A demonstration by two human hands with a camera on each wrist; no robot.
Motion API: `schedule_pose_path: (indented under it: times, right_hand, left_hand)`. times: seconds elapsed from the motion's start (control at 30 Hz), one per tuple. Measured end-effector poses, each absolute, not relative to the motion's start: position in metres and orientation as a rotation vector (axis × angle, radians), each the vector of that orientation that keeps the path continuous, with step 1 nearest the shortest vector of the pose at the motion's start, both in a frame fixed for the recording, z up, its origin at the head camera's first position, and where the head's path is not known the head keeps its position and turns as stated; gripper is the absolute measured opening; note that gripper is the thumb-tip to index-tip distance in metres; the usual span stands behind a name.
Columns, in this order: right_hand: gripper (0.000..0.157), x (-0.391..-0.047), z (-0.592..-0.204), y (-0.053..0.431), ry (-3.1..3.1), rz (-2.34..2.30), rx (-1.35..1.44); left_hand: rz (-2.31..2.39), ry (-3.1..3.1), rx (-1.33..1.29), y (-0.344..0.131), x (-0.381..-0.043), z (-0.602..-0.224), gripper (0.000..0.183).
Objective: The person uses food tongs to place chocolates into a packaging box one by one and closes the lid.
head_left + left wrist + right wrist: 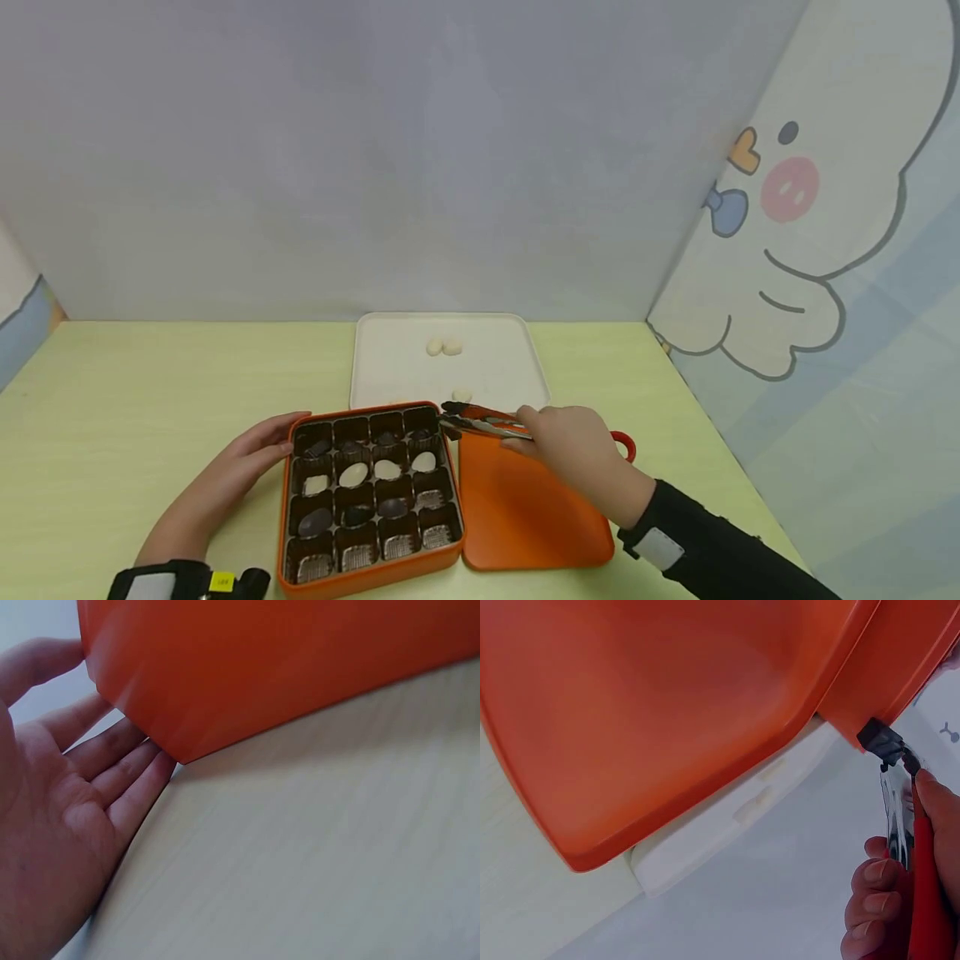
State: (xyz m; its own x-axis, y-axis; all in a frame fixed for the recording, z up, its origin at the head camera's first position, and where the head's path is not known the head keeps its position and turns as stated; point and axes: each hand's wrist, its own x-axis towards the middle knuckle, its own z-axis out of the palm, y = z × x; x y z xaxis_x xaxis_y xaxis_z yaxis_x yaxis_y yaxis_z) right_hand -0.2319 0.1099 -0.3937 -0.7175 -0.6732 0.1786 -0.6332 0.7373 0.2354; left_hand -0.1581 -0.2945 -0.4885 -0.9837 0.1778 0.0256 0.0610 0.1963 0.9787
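Note:
My left hand (pixel 251 454) rests its fairly straight fingers against the back left corner of an orange box (pixel 375 573). Dark dividers split the box into compartments. A row of white pebbles (pixel 353 475) lies inside, with dark pebbles (pixel 315 522) in the rows before and behind it. My right hand (pixel 581 454) grips red-handled metal tongs (pixel 491 422). Their black tips are close together over the box's back right corner; I cannot tell whether anything is between them. In the left wrist view, the left fingers (pixel 127 739) touch the box's corner.
Right of the box lies an orange lid (pixel 536 517), with a red loop (pixel 626 446) at its far edge. Behind them a white tray (pixel 390 358) holds a few white pebbles (pixel 452 346). A grey wall (pixel 420 167) rises behind the pale table (pixel 187 367).

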Motion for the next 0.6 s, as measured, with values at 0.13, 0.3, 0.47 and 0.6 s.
schedule_pose_path:
  times: [0.13, 0.3, 0.47, 0.6]
  right_hand:
    - [0.042, -0.225, -0.394, 0.109, -2.602, -0.209, 1.082]
    - [0.042, -0.217, -0.393, 0.11, -2.536, -0.189, 1.138]
    - [0.04, -0.205, -0.386, 0.111, -2.529, -0.204, 1.233]
    - [0.041, -0.198, -0.381, 0.11, -2.482, -0.219, 1.294]
  left_hand:
    - [1.916, 2.356, 0.234, -0.295, -0.159, -0.489, 0.045]
    - [1.918, 2.357, 0.23, -0.294, -0.158, -0.491, 0.045]
    - [1.931, 2.341, 0.229, -0.294, -0.159, -0.492, 0.045]
    - [1.942, 2.35, 0.229, -0.295, -0.16, -0.493, 0.045]
